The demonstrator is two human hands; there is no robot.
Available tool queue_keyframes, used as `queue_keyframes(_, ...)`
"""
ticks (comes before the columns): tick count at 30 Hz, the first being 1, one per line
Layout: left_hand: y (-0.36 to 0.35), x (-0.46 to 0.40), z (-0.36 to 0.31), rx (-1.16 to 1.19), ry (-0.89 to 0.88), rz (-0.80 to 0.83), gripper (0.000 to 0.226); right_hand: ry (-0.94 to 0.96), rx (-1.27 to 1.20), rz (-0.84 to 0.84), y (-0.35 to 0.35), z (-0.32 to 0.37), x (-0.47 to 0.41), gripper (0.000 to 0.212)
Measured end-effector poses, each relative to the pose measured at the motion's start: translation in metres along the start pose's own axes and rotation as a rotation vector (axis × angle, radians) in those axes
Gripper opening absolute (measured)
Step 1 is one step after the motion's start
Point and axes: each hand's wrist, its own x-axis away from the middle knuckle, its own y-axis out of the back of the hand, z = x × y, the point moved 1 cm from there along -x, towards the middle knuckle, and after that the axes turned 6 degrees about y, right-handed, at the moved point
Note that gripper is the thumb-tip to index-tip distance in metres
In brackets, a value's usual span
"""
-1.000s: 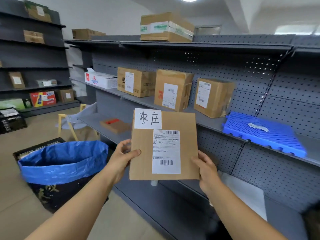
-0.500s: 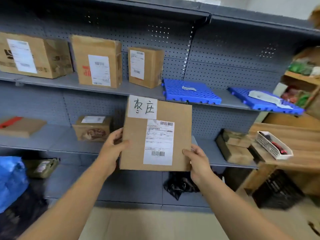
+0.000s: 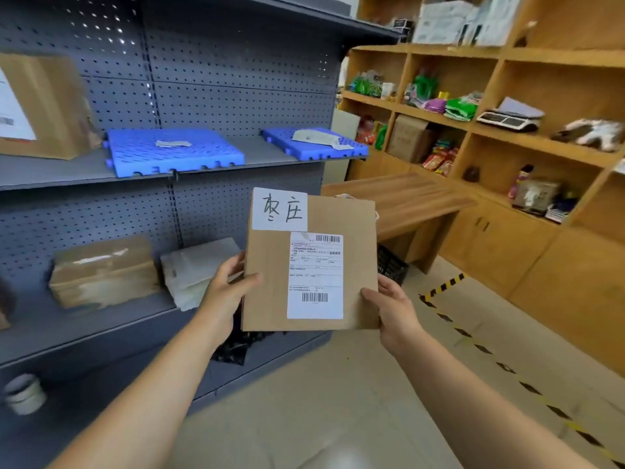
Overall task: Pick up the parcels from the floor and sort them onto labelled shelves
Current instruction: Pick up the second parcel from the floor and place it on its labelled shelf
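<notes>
In the head view, a flat cardboard parcel stands upright at frame centre, pinched by its lower edges between the left hand and right hand. No shelf label shows on the grey shelving at left, so it could be misfiled, or slip from such shallow grips.

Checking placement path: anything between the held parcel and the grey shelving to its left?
Nothing visible. The parcel is held in the left hand and right hand, with open air toward the grey shelving. Its target shelf can't be identified.
</notes>
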Motion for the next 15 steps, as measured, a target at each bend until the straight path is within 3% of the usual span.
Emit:
queue_keyframes(10,-0.257,0.023,0.057,-0.074,0.095,0.298,0.048,0.061,-0.045,-0.288,0.252,0.057,-0.011,0.041)
queue_keyframes(15,-0.38,0.04,0.09,-0.086,0.122,0.419,0.056,0.121,-0.043,-0.391,0.37,0.082,-0.012,0.041)
